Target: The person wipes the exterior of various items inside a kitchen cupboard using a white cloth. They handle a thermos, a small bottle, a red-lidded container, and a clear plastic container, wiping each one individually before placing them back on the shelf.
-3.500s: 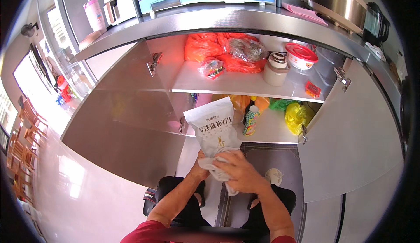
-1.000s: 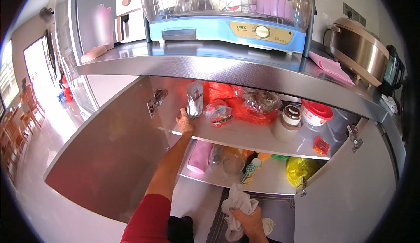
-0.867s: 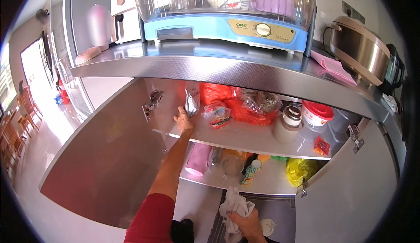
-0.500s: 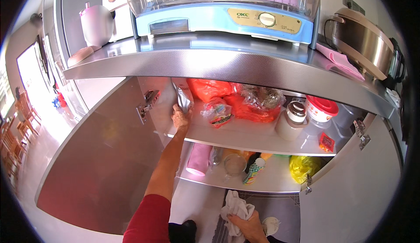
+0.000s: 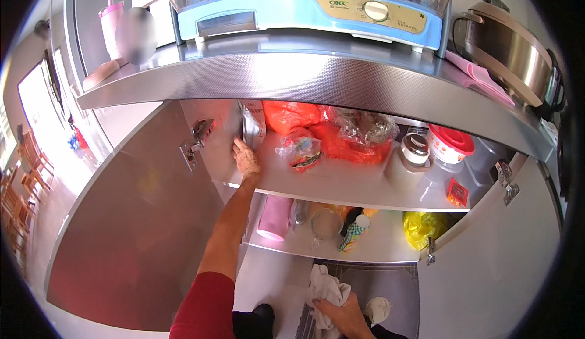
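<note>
My left hand is on the upper cabinet shelf at the left side wall, its fingers loosely stretched and holding nothing. Just above the fingertips a silver and white pouch stands upright against that wall; whether they touch it I cannot tell. Red plastic bags and a small clear bag with coloured contents lie to the right of the pouch. Low down, my right hand is closed around a crumpled white cloth, in front of the cabinet's lower shelf.
Two open doors, left and right, flank the cabinet. On the upper shelf are a beige jar and a red-lidded tub. Below sit a pink cylinder, a glass and a yellow bag. The metal countertop edge overhangs.
My left hand has let go of the silver pouch and drawn slightly down and left; the pouch now stands at the wall. My right hand still grips the cloth. The view has shifted slightly.
</note>
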`<control>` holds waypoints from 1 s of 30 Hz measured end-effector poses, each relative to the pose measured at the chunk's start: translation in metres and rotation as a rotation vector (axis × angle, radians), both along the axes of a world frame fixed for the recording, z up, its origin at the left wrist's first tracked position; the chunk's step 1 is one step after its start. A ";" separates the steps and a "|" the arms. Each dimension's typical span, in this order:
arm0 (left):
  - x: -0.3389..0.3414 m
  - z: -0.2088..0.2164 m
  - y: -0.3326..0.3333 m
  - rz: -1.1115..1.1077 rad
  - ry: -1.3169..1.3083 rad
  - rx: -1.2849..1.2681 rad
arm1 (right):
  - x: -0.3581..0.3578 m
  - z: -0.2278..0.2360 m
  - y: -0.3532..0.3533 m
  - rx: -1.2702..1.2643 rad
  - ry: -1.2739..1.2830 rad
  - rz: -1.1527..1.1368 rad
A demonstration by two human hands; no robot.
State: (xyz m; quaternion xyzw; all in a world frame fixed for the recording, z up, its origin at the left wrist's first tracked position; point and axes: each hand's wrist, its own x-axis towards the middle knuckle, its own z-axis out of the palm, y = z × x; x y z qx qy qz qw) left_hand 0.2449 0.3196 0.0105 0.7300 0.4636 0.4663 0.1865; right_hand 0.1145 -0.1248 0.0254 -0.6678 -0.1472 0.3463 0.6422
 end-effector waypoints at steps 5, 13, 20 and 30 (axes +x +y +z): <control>0.001 0.013 -0.062 -0.104 -0.130 0.343 | 0.002 -0.003 -0.009 -0.020 0.054 -0.001; 0.041 0.028 -0.095 -0.530 0.355 0.145 | 0.004 0.029 -0.013 -0.071 0.020 0.056; 0.041 -0.014 -0.100 -0.549 0.286 0.310 | 0.005 0.013 -0.018 0.106 0.073 0.046; -0.011 0.006 -0.057 -0.293 0.464 0.414 | -0.001 0.022 -0.022 0.054 0.094 0.091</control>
